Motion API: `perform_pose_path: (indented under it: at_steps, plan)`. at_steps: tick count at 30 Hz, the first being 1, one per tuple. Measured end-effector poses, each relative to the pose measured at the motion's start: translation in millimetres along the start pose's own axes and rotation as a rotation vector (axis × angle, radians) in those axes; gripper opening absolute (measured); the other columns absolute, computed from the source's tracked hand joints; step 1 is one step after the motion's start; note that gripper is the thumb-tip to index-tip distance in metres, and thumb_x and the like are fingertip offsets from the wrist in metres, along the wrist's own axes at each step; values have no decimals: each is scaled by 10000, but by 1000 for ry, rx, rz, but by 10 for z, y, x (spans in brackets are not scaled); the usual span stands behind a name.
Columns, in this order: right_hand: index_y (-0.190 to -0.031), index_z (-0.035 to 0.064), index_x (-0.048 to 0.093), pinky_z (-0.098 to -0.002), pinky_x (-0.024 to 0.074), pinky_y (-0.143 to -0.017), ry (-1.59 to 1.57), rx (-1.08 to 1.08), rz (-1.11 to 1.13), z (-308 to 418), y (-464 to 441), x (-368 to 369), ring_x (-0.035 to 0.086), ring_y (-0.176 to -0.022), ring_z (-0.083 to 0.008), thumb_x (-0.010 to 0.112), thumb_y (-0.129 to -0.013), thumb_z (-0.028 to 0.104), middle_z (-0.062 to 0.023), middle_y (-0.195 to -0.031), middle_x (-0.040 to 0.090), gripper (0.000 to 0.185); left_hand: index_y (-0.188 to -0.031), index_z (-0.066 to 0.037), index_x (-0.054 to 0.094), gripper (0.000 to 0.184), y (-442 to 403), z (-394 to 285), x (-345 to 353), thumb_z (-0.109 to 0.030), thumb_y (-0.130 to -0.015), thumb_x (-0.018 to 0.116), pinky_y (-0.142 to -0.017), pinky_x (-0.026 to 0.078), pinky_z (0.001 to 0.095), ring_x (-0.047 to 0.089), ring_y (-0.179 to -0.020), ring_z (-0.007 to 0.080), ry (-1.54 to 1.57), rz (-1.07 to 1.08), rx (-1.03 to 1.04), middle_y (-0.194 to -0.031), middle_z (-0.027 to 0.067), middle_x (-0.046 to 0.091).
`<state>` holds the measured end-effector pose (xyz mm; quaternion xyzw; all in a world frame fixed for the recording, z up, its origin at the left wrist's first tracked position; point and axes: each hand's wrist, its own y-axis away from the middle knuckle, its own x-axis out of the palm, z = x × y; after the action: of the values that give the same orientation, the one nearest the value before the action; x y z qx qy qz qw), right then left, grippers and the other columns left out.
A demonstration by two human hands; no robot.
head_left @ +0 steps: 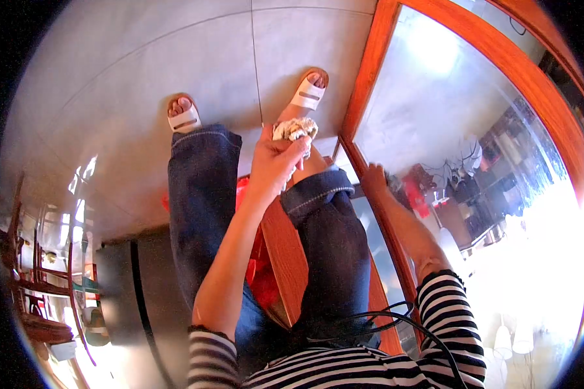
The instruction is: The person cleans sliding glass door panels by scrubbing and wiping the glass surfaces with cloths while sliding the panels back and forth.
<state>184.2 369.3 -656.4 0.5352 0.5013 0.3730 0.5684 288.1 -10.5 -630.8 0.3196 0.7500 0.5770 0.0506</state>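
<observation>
My left hand is closed around a crumpled cream cloth, held above the floor between my knees. Part of the cloth bulges out past the thumb and fingers. To the right, my right hand is at the lower rail of an orange-brown wooden frame, its fingers curled at the rail's edge. A small dark patch shows beside those fingers; whether it is an object or a reflection I cannot make out. The frame holds a large glass pane with bright reflections and whitish smears.
A wooden stool is under me, with something red beside it. A black cable crosses my lap. My sandalled feet rest on grey floor tiles. Wooden chairs stand at the far left near a dark panel.
</observation>
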Motion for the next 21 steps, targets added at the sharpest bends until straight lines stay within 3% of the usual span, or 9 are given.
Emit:
perform_pose_path:
  at_steps: [2, 5, 8, 9, 11, 14, 19, 20, 21]
  plan:
    - [-888, 45, 680, -385, 381, -797, 80, -8, 72, 141, 239, 271, 503, -976, -254, 504, -809, 176, -121, -966, 597, 233, -454, -56, 549, 450, 47, -43, -34, -265, -827, 691, -410, 339, 217, 439, -456, 51, -9, 24, -74, -686, -19, 560]
    - [-989, 11, 645, -407, 372, -804, 146, -3, -106, 101, 93, 250, 494, -968, -275, 495, -815, 142, -140, -961, 566, 264, -618, -36, 588, 303, 54, 83, -40, -228, -830, 690, -409, 352, 210, 456, -460, 52, 109, 49, -62, -664, -15, 563]
    - [-1084, -23, 590, -419, 379, -806, -11, 91, 27, 103, -485, -77, 494, -948, -312, 486, -809, 87, -156, -946, 548, 313, -1031, -39, 504, 284, 112, -8, -38, -158, -841, 678, -455, 407, 207, 504, -508, 67, 166, 41, -130, -672, 21, 582]
    - [-1115, -40, 541, -410, 389, -799, -272, 107, -388, 132, -741, 656, 501, -924, -329, 484, -793, 38, -174, -943, 544, 337, -1064, -35, 500, 310, 111, 13, -75, -157, -842, 677, -467, 411, 204, 505, -505, 68, 163, 58, -105, -690, 18, 584]
    - [-1092, -16, 532, -410, 395, -773, -296, 167, -486, 243, -964, 701, 513, -909, -305, 505, -793, 52, -148, -954, 551, 308, -1027, 12, 442, 340, 115, -82, -132, -143, -837, 678, -424, 413, 195, 521, -494, 59, 105, 35, -42, -674, 33, 582]
    - [-1073, 9, 545, -418, 393, -762, -265, 160, -258, 277, -836, 319, 516, -908, -285, 515, -796, 75, -123, -949, 553, 285, -1046, 28, 439, 359, 109, -29, -111, -146, -840, 676, -429, 417, 200, 516, -495, 59, 136, -9, -54, -682, 33, 579]
    - [-1162, 70, 550, -377, 387, -738, 72, 198, 252, 309, 451, 72, 528, -922, -208, 512, -858, 198, -71, -966, 570, 332, -959, 15, 490, 282, 108, -91, -112, -136, -827, 687, -441, 417, 210, 513, -504, 66, 28, 86, -197, -681, 29, 567]
    - [-1121, 77, 577, -380, 395, -724, 77, 253, -204, 286, 869, 227, 537, -903, -208, 503, -872, 211, -58, -937, 577, 292, -944, 13, 496, 274, 129, -81, -52, -139, -825, 690, -440, 416, 212, 514, -504, 66, 110, 56, -129, -680, 30, 567]
    - [-1152, 64, 591, -415, 358, -829, -94, 305, 294, 254, 1039, 168, 424, -1073, -235, 501, -817, 139, -95, -1119, 524, 354, -930, 11, 501, 267, 108, -88, -16, -141, -823, 693, -439, 415, 213, 515, -504, 67, 194, 22, -62, -680, 31, 567]
